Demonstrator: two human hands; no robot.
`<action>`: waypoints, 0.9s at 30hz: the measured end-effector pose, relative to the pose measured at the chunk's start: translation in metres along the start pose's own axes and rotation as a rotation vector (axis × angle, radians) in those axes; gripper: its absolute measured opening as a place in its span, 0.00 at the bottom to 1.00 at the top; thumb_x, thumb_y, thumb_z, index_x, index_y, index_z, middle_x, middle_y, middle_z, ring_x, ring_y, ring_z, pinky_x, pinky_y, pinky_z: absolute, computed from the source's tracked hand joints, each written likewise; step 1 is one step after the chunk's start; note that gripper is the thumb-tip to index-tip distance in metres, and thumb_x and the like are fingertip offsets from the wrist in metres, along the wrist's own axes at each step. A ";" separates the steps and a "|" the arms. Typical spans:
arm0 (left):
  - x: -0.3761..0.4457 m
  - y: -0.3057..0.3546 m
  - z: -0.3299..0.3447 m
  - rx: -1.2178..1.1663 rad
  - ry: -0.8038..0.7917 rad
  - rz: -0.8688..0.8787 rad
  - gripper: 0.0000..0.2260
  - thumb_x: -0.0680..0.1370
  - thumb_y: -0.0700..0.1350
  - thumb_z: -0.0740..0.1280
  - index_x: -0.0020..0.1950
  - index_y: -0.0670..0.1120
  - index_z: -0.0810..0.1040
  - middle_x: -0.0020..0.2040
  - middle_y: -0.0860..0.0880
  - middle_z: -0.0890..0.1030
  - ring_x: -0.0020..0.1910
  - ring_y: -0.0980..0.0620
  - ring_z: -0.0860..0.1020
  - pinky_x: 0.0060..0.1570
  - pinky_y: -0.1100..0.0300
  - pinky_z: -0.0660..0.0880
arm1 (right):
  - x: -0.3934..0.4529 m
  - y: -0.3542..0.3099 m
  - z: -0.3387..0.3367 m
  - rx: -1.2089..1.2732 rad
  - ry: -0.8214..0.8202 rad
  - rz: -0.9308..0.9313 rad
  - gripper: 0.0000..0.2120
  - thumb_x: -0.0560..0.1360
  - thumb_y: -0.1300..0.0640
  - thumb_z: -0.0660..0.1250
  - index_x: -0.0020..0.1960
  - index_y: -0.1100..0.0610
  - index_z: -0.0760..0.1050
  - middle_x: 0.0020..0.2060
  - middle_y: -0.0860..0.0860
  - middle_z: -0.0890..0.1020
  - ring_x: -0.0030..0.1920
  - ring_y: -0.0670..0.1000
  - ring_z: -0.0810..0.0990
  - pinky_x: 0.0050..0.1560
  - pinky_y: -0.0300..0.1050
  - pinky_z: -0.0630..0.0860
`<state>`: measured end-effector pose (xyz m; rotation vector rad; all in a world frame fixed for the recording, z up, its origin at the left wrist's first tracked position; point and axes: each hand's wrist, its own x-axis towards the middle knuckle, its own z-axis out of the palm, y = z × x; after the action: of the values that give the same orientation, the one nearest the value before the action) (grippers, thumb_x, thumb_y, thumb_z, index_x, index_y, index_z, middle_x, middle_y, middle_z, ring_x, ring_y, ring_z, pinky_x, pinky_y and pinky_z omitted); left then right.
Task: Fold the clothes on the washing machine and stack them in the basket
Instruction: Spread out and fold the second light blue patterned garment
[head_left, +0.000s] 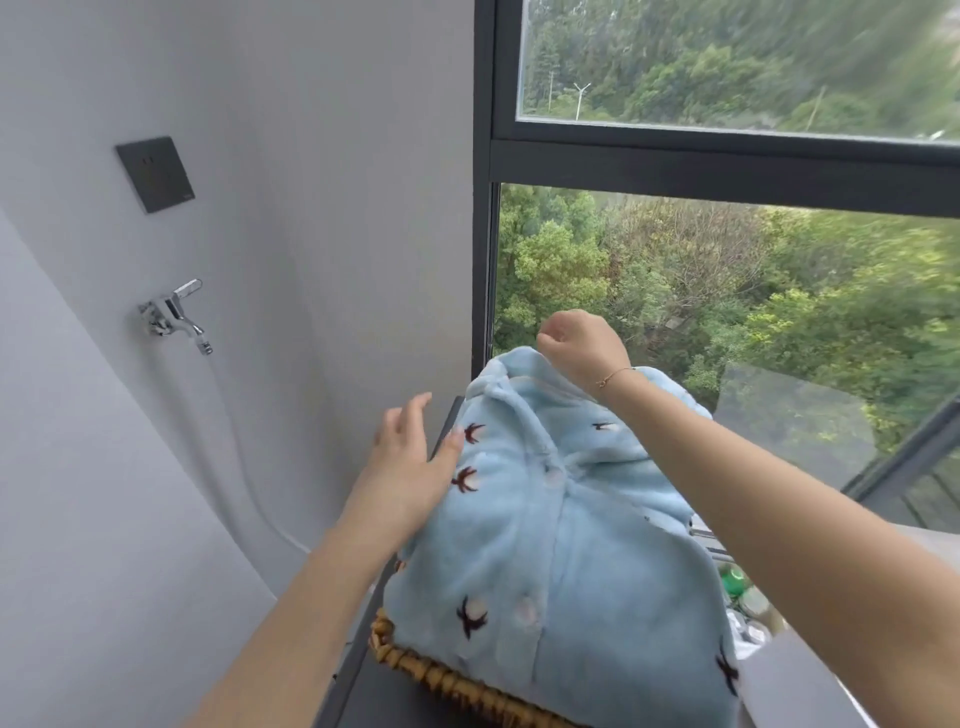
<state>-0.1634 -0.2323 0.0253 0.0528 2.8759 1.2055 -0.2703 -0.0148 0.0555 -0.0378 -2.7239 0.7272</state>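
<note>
Head view – folded blue fleece top (561, 499) is sitting on the wicker basket (441, 675), so stacking is looking underway; other clothes aren't showing. Left hand (410, 457) is resting flat-fingered against its edge, right hand (582, 348) is curling loosely above the collar – grip unclear. Grey wall, tap (174, 312), window (727, 260).

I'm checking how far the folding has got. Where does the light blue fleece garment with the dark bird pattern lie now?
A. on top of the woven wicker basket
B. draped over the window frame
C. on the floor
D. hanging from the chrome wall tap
A: the light blue fleece garment lies folded over the woven wicker basket, whose rim shows beneath its near edge.
</note>
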 end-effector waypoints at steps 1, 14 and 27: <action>0.003 0.013 0.000 0.059 0.020 0.110 0.25 0.81 0.57 0.56 0.76 0.53 0.57 0.74 0.50 0.59 0.73 0.49 0.60 0.71 0.54 0.58 | -0.008 0.002 -0.013 0.025 0.059 -0.018 0.11 0.75 0.56 0.62 0.42 0.60 0.80 0.40 0.54 0.83 0.42 0.56 0.80 0.41 0.48 0.76; 0.047 0.052 0.117 0.733 -0.292 0.403 0.25 0.82 0.60 0.43 0.78 0.59 0.44 0.79 0.47 0.37 0.77 0.47 0.35 0.71 0.39 0.31 | -0.089 0.102 0.000 -0.067 -0.239 0.285 0.22 0.82 0.48 0.51 0.76 0.48 0.60 0.78 0.49 0.55 0.77 0.51 0.54 0.74 0.62 0.52; 0.024 0.064 0.091 0.370 -0.312 0.203 0.21 0.83 0.53 0.52 0.76 0.54 0.62 0.79 0.49 0.54 0.78 0.50 0.50 0.75 0.46 0.42 | -0.149 0.084 -0.066 0.148 -0.299 0.215 0.20 0.80 0.56 0.59 0.71 0.53 0.69 0.70 0.55 0.69 0.67 0.55 0.70 0.62 0.45 0.67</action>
<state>-0.1830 -0.1217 0.0073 0.5012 2.8126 0.5961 -0.1132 0.0741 0.0235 -0.2069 -2.9684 1.0722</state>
